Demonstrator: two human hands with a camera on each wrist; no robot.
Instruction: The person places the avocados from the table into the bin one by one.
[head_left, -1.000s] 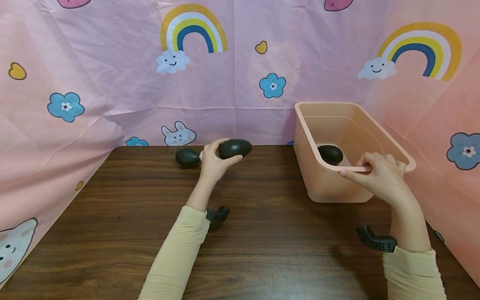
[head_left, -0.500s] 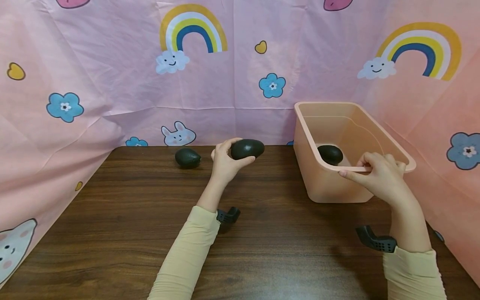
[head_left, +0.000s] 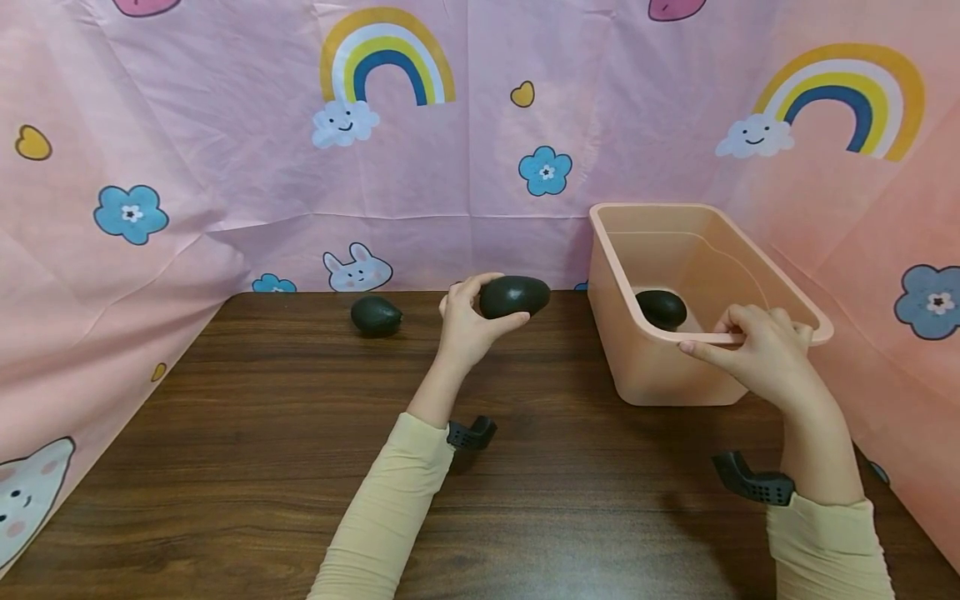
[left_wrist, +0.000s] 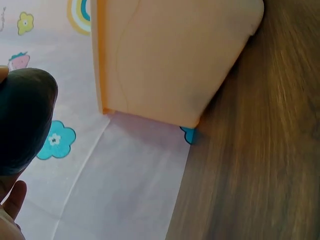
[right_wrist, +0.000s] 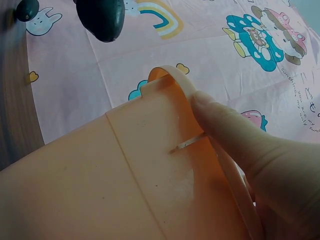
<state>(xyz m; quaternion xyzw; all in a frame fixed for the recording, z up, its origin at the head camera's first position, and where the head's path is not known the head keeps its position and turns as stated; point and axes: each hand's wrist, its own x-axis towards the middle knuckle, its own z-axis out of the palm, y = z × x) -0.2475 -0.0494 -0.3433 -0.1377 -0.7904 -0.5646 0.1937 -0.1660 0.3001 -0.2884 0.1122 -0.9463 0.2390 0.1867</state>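
Held up above the table between the thumb and fingers of my left hand (head_left: 467, 329) is a dark green avocado (head_left: 515, 297). It also shows at the left edge of the left wrist view, where the avocado (left_wrist: 25, 120) hides part of the hand. My right hand (head_left: 765, 350) grips the near rim of a peach plastic bin (head_left: 611, 333), thumb outside and fingers over the edge. Inside the bin lies a second avocado (head_left: 660, 309). A third avocado (head_left: 376, 317) rests on the table to the left of my left hand.
The dark wood table (head_left: 262, 467) runs up to a pink printed cloth (head_left: 480, 183) hanging behind and at both sides. Close to the right-hand cloth stands the bin, its walls rising well above the tabletop.
My left hand has carried its avocado rightward, away from the one on the table and toward the bin. The right hand has stayed on the rim.
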